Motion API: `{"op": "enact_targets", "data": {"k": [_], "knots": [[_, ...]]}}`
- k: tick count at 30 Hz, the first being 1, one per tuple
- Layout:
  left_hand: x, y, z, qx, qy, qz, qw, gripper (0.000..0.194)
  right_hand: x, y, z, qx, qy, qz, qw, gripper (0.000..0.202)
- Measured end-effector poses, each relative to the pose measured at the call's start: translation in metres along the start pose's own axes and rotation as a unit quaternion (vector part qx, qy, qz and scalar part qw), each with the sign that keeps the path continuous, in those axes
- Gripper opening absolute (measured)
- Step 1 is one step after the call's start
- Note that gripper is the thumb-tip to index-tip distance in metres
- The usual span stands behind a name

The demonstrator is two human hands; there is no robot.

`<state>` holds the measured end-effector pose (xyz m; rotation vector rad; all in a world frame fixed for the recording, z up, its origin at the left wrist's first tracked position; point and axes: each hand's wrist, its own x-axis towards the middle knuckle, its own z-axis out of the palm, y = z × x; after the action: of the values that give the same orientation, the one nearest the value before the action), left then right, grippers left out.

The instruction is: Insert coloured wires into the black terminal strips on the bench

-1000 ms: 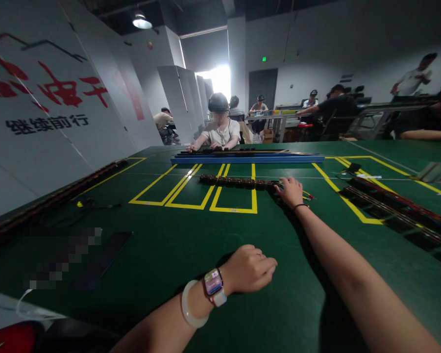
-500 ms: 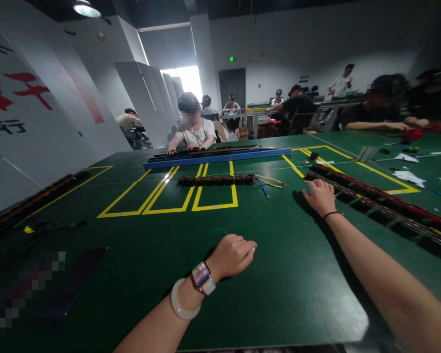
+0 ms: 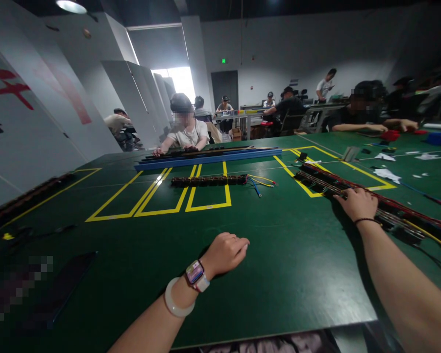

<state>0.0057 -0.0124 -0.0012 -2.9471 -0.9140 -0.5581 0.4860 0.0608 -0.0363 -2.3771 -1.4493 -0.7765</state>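
Observation:
My left hand point(image 3: 228, 254) rests on the green table point(image 3: 279, 274), its fingers curled in, with nothing visible in them. A watch and a pale bangle are on that wrist. At the right, my right hand point(image 3: 358, 205) lies over the near side of a long dark wired strip point(image 3: 327, 185), fingers wrapped on its edge. A second dark strip with red wires point(image 3: 397, 198) runs just behind it. Beyond my left hand, a shorter dark strip point(image 3: 209, 181) with blue, yellow and red leads lies across yellow tape outlines.
A blue tray point(image 3: 213, 159) with long dark strips lies before a person across the table. Another dark strip point(image 3: 33, 192) runs along the left edge. A dark flat object point(image 3: 71, 282) lies near left. White scraps point(image 3: 387, 174) lie at right, near another person's hands.
My right hand has moved right and nearer along the wired strip, and its fingers now close over it. The view has turned slightly right. My left hand keeps its pose.

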Motion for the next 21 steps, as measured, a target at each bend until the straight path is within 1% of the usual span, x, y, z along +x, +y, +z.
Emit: {"op": "enact_targets", "data": {"k": [2, 5, 7, 9, 11, 14, 18, 21], "knots": [[0.000, 0.000, 0.000, -0.003, 0.001, 0.002, 1.000, 0.023, 0.001, -0.005, -0.004, 0.012, 0.016, -0.008, 1.000, 0.032], [0.000, 0.000, 0.000, -0.002, 0.005, 0.006, 1.000, 0.023, 0.002, -0.018, -0.016, 0.023, 0.072, -0.035, 0.996, 0.028], [0.000, 0.000, 0.000, -0.002, 0.007, 0.009, 1.000, 0.023, 0.001, -0.032, -0.027, 0.031, 0.102, -0.051, 0.993, 0.027], [0.000, 0.000, 0.000, -0.002, 0.005, 0.012, 1.000, 0.022, -0.002, -0.052, -0.039, 0.049, 0.111, -0.070, 0.990, 0.028], [0.000, 0.000, -0.001, 0.000, 0.003, 0.012, 1.000, 0.022, -0.008, -0.077, -0.052, 0.078, 0.097, -0.103, 0.987, 0.029], [0.000, 0.000, -0.002, 0.005, 0.004, 0.010, 1.000, 0.022, -0.022, -0.122, -0.071, 0.129, 0.046, -0.181, 0.974, 0.031], [0.001, 0.001, -0.002, 0.021, 0.012, 0.024, 0.999, 0.022, -0.045, -0.188, -0.094, 0.197, -0.030, -0.285, 0.938, 0.028], [0.002, 0.002, 0.000, 0.031, 0.017, 0.032, 0.999, 0.021, -0.063, -0.238, -0.113, 0.227, -0.082, -0.338, 0.910, 0.027]]}}
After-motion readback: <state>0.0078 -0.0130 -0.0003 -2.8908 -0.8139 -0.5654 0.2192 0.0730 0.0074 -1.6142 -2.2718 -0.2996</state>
